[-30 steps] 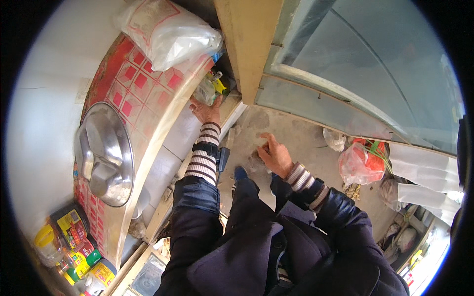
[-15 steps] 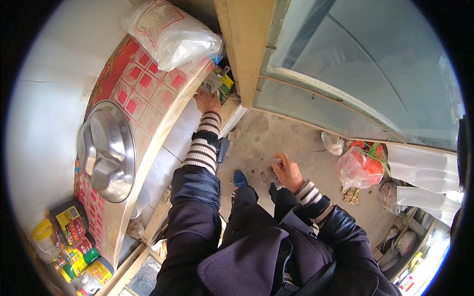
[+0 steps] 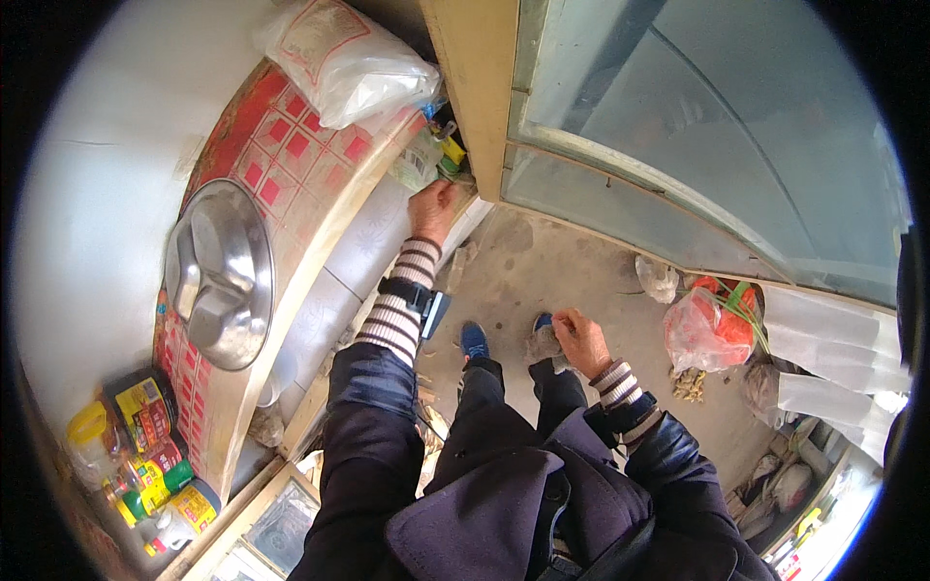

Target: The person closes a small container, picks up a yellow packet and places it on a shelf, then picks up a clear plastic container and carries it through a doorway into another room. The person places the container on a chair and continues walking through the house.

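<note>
My left hand [image 3: 434, 211] is at the shelf below the counter, its fingers curled down beside a clear plastic bag [image 3: 417, 161]. What the fingertips hold, if anything, is hidden. Yellow and green packets [image 3: 450, 155] lie just beyond them. In front of my body, above the floor, my right hand [image 3: 581, 343] is closed on a grey fuzzy wad [image 3: 542, 344], like a scrubber or rag. Its exact kind is unclear.
A divided steel tray [image 3: 225, 329] and a stuffed white plastic bag [image 3: 354, 68] rest on the red-patterned counter [image 3: 291, 145]. Bottles [image 3: 145, 416] crowd the near left. A glazed frame [image 3: 678, 107] stands far right; a bag with red contents [image 3: 709, 329] lies on the floor.
My left hand has drawn back a little from the shelf and moved right, uncovering more of the clear bag. My right hand, with the grey wad, has shifted slightly right.
</note>
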The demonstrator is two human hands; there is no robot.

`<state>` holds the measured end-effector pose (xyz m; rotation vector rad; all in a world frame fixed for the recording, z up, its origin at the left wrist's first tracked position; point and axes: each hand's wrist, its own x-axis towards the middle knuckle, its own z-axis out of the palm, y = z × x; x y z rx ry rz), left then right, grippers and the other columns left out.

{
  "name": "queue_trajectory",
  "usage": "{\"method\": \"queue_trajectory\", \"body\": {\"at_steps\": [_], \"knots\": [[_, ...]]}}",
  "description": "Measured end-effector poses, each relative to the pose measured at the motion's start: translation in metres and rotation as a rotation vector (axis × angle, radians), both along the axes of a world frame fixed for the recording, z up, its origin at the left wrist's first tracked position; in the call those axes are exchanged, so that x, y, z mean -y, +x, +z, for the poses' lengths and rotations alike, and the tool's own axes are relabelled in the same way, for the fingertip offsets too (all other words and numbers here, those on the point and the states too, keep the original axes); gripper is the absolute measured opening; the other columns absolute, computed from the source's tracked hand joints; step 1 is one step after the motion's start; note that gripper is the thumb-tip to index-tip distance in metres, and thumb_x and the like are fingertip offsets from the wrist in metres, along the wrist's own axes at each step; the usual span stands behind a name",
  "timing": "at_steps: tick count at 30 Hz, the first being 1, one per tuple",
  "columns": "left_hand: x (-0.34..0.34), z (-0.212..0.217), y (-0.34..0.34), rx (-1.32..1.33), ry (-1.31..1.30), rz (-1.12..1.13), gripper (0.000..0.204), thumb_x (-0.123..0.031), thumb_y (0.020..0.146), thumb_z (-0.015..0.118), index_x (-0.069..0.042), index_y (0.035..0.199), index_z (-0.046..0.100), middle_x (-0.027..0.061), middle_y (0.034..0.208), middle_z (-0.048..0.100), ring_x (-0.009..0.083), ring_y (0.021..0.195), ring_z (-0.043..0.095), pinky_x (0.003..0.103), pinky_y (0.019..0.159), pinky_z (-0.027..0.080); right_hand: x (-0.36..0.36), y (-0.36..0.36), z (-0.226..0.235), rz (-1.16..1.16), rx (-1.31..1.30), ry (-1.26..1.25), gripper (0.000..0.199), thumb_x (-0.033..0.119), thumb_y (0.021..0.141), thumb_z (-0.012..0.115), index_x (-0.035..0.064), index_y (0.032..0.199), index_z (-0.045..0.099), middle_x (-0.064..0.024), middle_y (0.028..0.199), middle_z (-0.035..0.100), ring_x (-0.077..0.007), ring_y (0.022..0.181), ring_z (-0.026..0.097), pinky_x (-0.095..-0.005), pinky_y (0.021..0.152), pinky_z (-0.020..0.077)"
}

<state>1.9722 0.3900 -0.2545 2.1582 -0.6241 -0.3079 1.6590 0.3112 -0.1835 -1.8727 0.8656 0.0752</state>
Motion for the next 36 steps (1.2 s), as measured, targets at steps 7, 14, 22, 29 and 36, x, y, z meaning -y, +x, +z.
{"method": "queue_trajectory", "body": {"at_steps": [7,14,22,29,36], "knots": [[0.039,0.022,0.005,0.207,0.433,0.111,0.037,-0.036,0.074,0.065,-0.005,0.093,0.060,0.0189,0.071,0.062,0.0355,0.073,0.062,0.045,0.063,0.049,0.004,-0.037,0.023,-0.022,-0.024,-0.047,0.019,0.018,0.083,0.055,0.0006,0.089,0.059,-0.0173,0.073,0.061,-0.0285,0.067,0.062,-0.0331,0.060,0.0476],[0.046,0.009,0.013,0.269,0.347,0.123,0.030,-0.035,0.083,0.053,-0.007,0.082,0.063,0.0184,0.073,0.063,0.0366,0.070,0.061,0.046,0.063,0.049,0.008,-0.087,0.026,-0.160,-0.072,-0.094,0.017,0.016,0.083,0.055,0.0005,0.089,0.060,-0.0182,0.074,0.062,-0.0273,0.070,0.063,-0.0323,0.063,0.0486],[0.053,0.003,0.022,0.222,0.194,0.203,0.022,-0.022,0.080,0.056,-0.003,0.072,0.064,0.0193,0.072,0.062,0.0363,0.071,0.062,0.044,0.062,0.049,-0.011,-0.101,0.017,-0.232,-0.108,-0.039,0.018,0.016,0.083,0.054,-0.0002,0.088,0.060,-0.0177,0.075,0.062,-0.0256,0.070,0.063,-0.0321,0.064,0.0489],[0.023,0.019,0.001,0.357,0.242,0.070,0.029,-0.031,0.082,0.055,-0.005,0.070,0.061,0.0206,0.066,0.060,0.0379,0.065,0.060,0.045,0.057,0.048,-0.025,-0.093,0.021,-0.266,-0.074,0.032,0.020,0.017,0.084,0.055,-0.0019,0.090,0.060,-0.0169,0.074,0.063,-0.0217,0.068,0.062,-0.0311,0.063,0.0486],[-0.079,-0.015,-0.041,0.107,0.348,-0.012,0.027,-0.029,0.082,0.056,-0.005,0.070,0.060,0.0161,0.065,0.060,0.0348,0.060,0.059,0.041,0.055,0.046,-0.053,-0.096,0.023,-0.402,0.015,0.284,0.022,0.018,0.088,0.053,-0.0019,0.094,0.060,-0.0093,0.076,0.061,-0.0140,0.072,0.056,-0.0267,0.066,0.0461]]}}
